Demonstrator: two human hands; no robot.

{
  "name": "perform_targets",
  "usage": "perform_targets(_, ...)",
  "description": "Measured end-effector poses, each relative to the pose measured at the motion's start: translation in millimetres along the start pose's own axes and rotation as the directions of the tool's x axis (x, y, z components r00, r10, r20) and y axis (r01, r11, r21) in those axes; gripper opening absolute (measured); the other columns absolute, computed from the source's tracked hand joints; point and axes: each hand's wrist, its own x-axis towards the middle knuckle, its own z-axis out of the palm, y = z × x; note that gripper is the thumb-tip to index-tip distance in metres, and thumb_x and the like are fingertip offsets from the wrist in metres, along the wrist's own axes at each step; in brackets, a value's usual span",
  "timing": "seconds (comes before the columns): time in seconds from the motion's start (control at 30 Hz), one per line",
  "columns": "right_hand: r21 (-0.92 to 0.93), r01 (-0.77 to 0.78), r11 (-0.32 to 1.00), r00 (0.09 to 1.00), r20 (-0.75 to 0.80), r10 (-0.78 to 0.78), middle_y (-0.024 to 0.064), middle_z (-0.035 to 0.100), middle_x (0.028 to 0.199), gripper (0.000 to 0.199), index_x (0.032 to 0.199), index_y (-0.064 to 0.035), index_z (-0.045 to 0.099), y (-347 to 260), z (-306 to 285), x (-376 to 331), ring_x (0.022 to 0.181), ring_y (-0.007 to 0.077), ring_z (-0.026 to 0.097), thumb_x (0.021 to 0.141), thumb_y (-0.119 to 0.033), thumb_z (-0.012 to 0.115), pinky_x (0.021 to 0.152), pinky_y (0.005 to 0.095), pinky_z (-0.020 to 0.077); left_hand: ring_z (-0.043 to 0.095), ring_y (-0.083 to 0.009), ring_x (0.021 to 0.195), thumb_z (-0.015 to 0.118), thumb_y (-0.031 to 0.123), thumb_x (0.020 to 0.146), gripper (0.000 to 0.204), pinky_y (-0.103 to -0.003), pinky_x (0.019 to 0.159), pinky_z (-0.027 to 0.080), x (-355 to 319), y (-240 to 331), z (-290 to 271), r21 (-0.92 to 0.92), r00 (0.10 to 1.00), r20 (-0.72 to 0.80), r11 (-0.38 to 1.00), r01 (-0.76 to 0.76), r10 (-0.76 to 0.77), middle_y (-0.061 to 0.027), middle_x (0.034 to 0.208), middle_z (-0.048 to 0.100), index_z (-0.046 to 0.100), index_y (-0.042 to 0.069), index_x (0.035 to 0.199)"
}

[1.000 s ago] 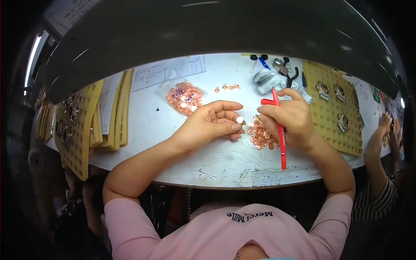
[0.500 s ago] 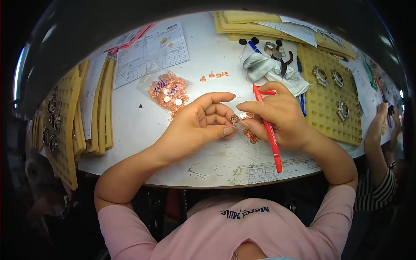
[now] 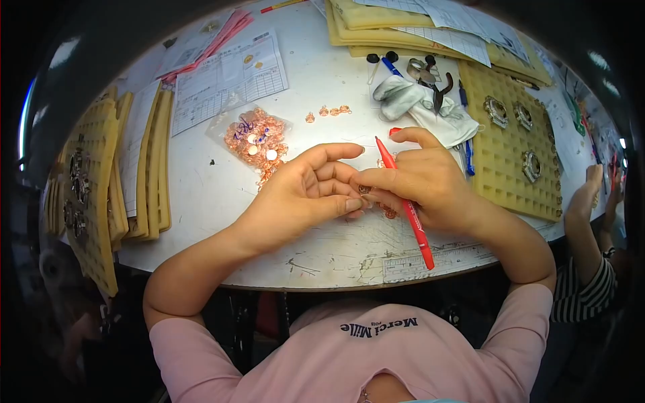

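1. Copper-coloured small ring [image 3: 365,190], pinched at frame centre between the fingertips of both hands; it is largely hidden by the fingers, so its exact shape cannot be told.
2. Left hand [image 3: 306,191]: palm turned up, fingers curled inward, thumb and forefinger closed on the ring from the left.
3. Right hand [image 3: 423,181]: fingers closed, meeting the ring from the right while a red pen [image 3: 403,201] lies gripped along the hand, its tip pointing to the upper part of the frame.
4. Judgement on technique: the part is tiny, so a light fingertip pinch held low over the white table [image 3: 201,195] would limit loss if it slips; the pen shaft should stay clear of the pinch.
5. More copper pieces [image 3: 388,212] lie on the table just beneath the right hand, touching or nearly touching it.
6. Clear bag of copper pieces [image 3: 255,138], upper left of the hands, near but apart.
7. Four loose copper pieces [image 3: 328,112] lie in a row above the hands, well apart.
8. Yellow grid tray [image 3: 510,161], right of the hands, bears metal rings.
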Motion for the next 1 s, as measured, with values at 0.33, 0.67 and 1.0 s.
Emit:
perform_targets(0.33, 0.036, -0.018, 0.999, 0.991, -0.132, 0.023, 0.0016, 0.064, 0.061, 0.021, 0.098, -0.0116, 0.069, 4, 2, -1, 0.055, 0.0193, 0.060, 0.080, -0.020, 0.078, 0.086, 0.0407, 0.0480, 0.066, -0.0216, 0.106, 0.062, 0.004, 0.096, 0.040, -0.032, 0.088, 0.057, -2, -3, -3, -0.003, 0.999, -0.026, 0.999, 0.045, -0.045, -0.0127, 0.118, 0.063, 0.050, -0.005, 0.132)
perform_targets(0.67, 0.022, -0.027, 0.999, 0.992, -0.124, 0.030, 0.0021, 0.065, 0.060, 0.019, 0.093, -0.0110, 0.069, 4, 1, 2, 0.055, 0.0208, 0.060, 0.080, -0.020, 0.079, 0.085, 0.0412, 0.0496, 0.066, -0.0118, 0.091, 0.061, 0.007, 0.097, 0.029, -0.021, 0.071, 0.051, -5, 15, -1, 0.380, 0.981, -0.185, 0.925, 0.009, 0.066, -0.0070, 0.110, 0.067, 0.059, 0.001, 0.125)
perform_targets(1.0, -0.033, -0.099, 0.994, 0.985, 0.136, 0.103, 0.0026, 0.064, 0.057, 0.011, 0.084, -0.0091, 0.067, -2, -29, 3, 0.054, 0.0224, 0.061, 0.081, -0.016, 0.076, 0.084, 0.0393, 0.0480, 0.058, -0.0196, 0.083, 0.071, 0.003, 0.082, 0.011, -0.030, 0.073, 0.047, -11, 39, -36, 0.972, 0.935, -0.104, 0.234, 0.023, 0.340, -0.0089, 0.090, 0.057, 0.070, -0.004, 0.091)
